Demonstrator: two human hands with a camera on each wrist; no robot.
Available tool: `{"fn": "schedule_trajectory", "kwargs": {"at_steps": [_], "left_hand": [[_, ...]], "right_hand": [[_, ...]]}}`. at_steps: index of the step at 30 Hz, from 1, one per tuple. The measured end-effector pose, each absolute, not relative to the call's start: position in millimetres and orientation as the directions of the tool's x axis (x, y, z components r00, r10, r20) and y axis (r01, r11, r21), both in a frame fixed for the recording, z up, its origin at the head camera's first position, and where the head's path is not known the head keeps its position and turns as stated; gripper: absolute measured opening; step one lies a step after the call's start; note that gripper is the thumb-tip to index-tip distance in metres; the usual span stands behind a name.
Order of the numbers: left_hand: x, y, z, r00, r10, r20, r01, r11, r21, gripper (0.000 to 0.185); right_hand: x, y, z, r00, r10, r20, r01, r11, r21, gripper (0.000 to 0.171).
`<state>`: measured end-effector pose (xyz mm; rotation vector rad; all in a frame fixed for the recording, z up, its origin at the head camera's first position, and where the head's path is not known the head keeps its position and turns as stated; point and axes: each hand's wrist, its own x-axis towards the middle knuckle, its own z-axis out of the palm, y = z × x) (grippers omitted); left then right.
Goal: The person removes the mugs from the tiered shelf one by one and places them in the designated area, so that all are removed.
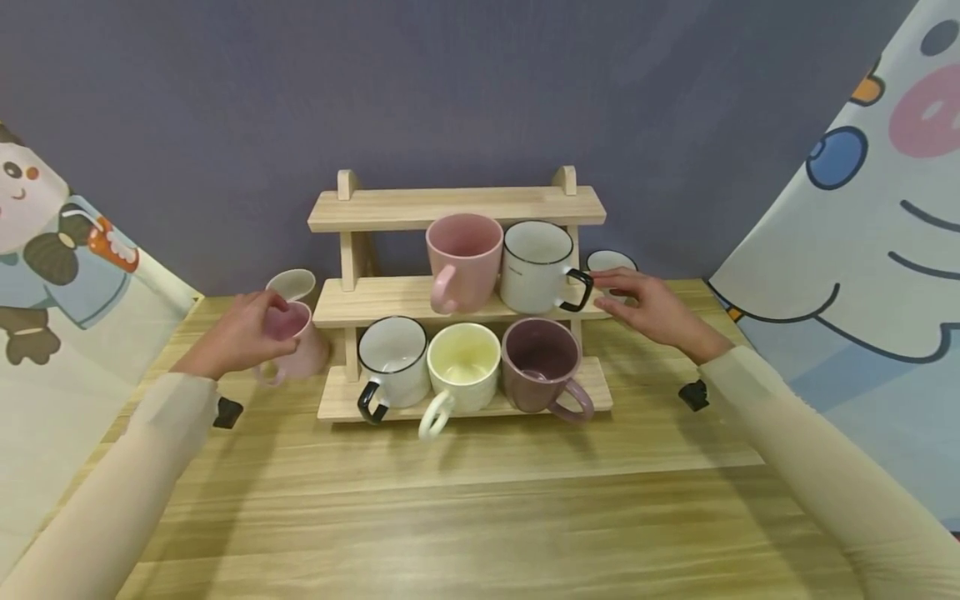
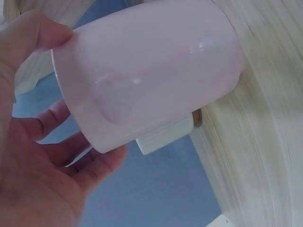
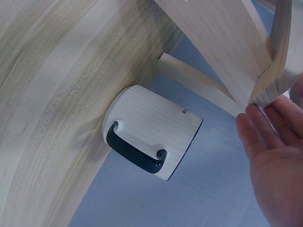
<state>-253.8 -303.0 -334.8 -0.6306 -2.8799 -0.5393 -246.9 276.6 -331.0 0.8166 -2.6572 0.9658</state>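
Head view: left hand (image 1: 238, 335) grips 1 pale pink mug (image 1: 294, 343) by its rim, likely rigid, glossy-slick, breakable; right hand (image 1: 651, 307), fingers straight, rests at wooden rack (image 1: 457, 208).

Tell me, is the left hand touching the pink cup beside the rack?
Touching. The left wrist view shows the left hand with its thumb on the rim of the pink cup and its fingers curled under it.

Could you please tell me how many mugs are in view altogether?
8. Two on the rack's middle shelf, three on its bottom shelf, a pink mug in the left hand, one behind it, one white mug beyond the right hand. Others may be hidden.
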Motion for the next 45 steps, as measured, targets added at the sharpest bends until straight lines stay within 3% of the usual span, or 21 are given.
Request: {"fn": "schedule_trajectory", "kwargs": {"at_steps": [13,20,27,32,40,45], "left_hand": [[-249,-313,-330,-0.910,0.378,0.170,0.414,0.841,0.349,0.058],[-245,-303,-316,-0.862,0.413,0.294,0.495,0.811,0.313,0.052],[-237,-278,-286,-0.841,0.404,0.360,0.522,0.781,0.343,0.046],[-233,-254,-269,-0.798,0.441,0.412,0.573,0.766,0.291,0.044],[-229,-204,-247,-0.772,0.483,0.413,0.612,0.740,0.279,0.050],[-228,-171,-234,-0.710,0.549,0.441,0.687,0.678,0.262,0.056]], "right_hand": [[-246,277,-331,-0.830,-0.433,0.352,-0.558,0.627,-0.544,0.036],[-247,278,-331,-0.830,-0.429,0.357,-0.558,0.627,-0.543,0.035],[-246,278,-330,-0.829,-0.428,0.360,-0.559,0.621,-0.549,0.035],[-246,279,-333,-0.828,-0.432,0.359,-0.561,0.617,-0.552,0.036],[-245,281,-335,-0.831,-0.427,0.357,-0.556,0.610,-0.564,0.036],[-246,281,-334,-0.827,-0.438,0.352,-0.561,0.620,-0.548,0.037]]}}
